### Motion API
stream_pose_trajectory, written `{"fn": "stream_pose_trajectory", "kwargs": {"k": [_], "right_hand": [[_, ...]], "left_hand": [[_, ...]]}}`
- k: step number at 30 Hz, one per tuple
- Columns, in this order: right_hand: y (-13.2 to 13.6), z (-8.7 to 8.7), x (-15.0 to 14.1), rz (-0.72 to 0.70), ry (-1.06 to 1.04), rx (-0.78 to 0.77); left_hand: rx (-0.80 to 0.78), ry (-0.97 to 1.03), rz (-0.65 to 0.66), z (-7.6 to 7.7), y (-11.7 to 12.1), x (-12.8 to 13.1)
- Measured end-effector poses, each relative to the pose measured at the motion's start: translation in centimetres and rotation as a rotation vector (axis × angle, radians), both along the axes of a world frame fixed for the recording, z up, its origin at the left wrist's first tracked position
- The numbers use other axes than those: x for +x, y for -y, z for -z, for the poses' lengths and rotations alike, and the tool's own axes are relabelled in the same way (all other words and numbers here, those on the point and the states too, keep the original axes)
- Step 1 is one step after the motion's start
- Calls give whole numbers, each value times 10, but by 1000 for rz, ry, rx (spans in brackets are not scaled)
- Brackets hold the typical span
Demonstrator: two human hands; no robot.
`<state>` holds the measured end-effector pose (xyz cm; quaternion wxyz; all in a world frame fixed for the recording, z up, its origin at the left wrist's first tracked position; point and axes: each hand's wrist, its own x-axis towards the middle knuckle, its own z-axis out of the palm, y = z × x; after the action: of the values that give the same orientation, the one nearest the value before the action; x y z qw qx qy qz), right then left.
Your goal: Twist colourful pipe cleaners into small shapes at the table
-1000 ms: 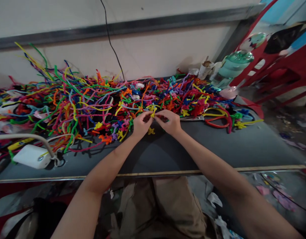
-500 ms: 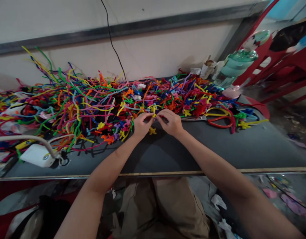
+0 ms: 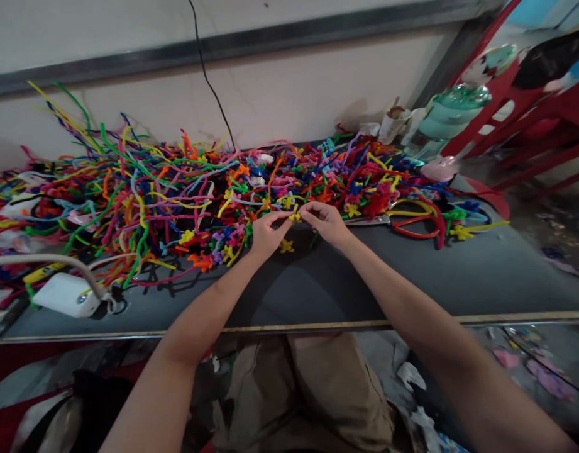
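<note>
Between the fingertips of both hands is a small yellow pipe cleaner [image 3: 295, 216], bent into a knotted shape. My left hand [image 3: 269, 233] pinches it from the left, and my right hand [image 3: 325, 222] pinches it from the right. Just below them a yellow pipe-cleaner flower [image 3: 286, 246] lies on the dark table. Behind the hands spreads a heap of coloured pipe cleaners [image 3: 171, 195], some loose and long, others twisted into little flowers. Scissors [image 3: 415, 226] with orange and yellow handles lie right of my right hand, their blades pointing toward it.
A white power adapter [image 3: 67, 296] with a thick cable sits at the front left of the table [image 3: 412, 283]. At the back right stand a paper cup [image 3: 393, 124] and a green-topped clear bottle [image 3: 452, 119]. Red chairs [image 3: 544, 135] are beyond.
My right hand has shifted slightly up and its fingers have changed their hold on the yellow pipe cleaner. The left hand stays nearly in place. The camera view has swayed a little.
</note>
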<state>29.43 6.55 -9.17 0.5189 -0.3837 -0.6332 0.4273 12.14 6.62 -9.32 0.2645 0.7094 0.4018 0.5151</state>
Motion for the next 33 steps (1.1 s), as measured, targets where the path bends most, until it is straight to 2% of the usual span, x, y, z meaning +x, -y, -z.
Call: {"fn": "stream_pose_trajectory", "kwargs": {"k": [4,8,10,16,19,22,26,33], "right_hand": [[4,0,-2,136,33,40],[6,-2,-5,178,106,89],[5,-1,-5,132,95,42],[0,2,-1,-88,-29,-247],[-1,1,-1,-116,-99,-300],[-2,0,-3,-26,-124,-262],[-1,1,-7,78,-71,-138],[1,7,-11,141,6,-40]], "left_hand": [[-94,39,-3,-1,-1,1],[-79,29,-19,-3,0,1],[-57,23,-24,-3,0,1],[-5,-6,32,0,0,-1],[-30,11,30,0,-2,0],[-69,45,10,1,-4,0],[-113,80,-3,3,-6,1],[-242,157,89,6,-8,3]]}}
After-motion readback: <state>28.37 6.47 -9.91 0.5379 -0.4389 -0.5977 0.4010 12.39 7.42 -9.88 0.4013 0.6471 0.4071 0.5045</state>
